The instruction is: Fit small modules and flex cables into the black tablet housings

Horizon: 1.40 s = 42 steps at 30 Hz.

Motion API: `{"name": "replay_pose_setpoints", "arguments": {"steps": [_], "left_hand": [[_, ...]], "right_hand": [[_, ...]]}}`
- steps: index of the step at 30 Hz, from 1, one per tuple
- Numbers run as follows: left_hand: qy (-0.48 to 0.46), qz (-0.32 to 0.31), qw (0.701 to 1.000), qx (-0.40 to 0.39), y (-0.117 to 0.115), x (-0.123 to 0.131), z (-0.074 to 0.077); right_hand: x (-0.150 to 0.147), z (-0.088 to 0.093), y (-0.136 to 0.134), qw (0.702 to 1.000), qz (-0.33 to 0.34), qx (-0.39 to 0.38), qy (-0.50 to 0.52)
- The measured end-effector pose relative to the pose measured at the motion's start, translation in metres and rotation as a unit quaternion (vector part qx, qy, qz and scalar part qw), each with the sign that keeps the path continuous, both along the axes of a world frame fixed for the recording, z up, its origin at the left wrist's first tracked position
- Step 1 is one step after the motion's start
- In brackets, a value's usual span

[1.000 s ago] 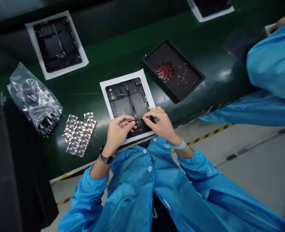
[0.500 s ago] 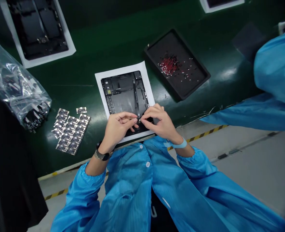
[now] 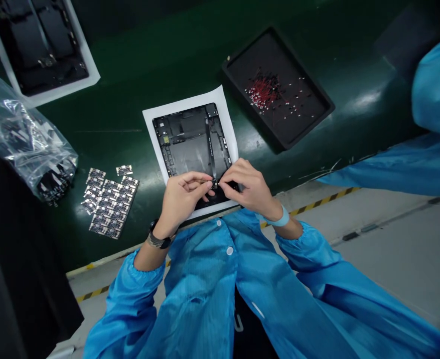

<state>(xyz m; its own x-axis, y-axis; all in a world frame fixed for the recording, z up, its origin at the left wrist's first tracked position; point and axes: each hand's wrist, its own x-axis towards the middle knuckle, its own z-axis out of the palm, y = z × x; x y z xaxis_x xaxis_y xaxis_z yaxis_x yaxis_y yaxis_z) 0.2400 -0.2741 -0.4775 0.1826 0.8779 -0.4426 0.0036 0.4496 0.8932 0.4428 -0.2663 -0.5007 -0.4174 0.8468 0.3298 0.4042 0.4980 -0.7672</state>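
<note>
My left hand [image 3: 182,199] and right hand [image 3: 251,189] pinch a tiny dark part [image 3: 214,185] above the flat, matte black housing [image 3: 190,142], whose long axis runs away from me.

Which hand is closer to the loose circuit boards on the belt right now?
Left. The left hand lies just right of the circuit boards; the right hand is farther right, beyond it. Both pinch a small part over the tablet housing.
</note>
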Motion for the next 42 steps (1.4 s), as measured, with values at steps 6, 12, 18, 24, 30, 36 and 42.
{"name": "replay_pose_setpoints", "arguments": {"steps": [6,12,18,24,30,36,42], "left_hand": [[-0.003,0.020,1.000,-0.002,0.000,0.001,0.004],[-0.014,0.025,1.000,0.005,-0.002,0.000,0.000],[-0.037,0.013,0.999,0.021,-0.003,0.000,-0.003],[-0.031,-0.009,0.999,0.021,-0.003,-0.001,-0.004],[-0.026,-0.022,0.999,0.017,-0.002,-0.002,-0.003],[-0.027,-0.013,0.999,0.022,-0.003,-0.001,-0.006],[-0.033,0.008,0.998,0.046,-0.007,0.003,-0.010]], "right_hand": [[0.003,-0.003,0.004,0.998,0.017,0.059,-0.027],[0.001,-0.006,0.010,0.991,0.006,0.125,-0.057],[-0.001,0.004,0.013,0.998,0.055,-0.009,0.025],[0.004,0.009,0.016,0.989,0.091,-0.114,0.027],[0.006,0.012,0.019,0.983,0.101,-0.151,0.020],[0.004,0.009,0.017,0.985,0.085,-0.148,0.024],[0.003,0.011,0.018,0.982,0.075,-0.171,0.036]]}}
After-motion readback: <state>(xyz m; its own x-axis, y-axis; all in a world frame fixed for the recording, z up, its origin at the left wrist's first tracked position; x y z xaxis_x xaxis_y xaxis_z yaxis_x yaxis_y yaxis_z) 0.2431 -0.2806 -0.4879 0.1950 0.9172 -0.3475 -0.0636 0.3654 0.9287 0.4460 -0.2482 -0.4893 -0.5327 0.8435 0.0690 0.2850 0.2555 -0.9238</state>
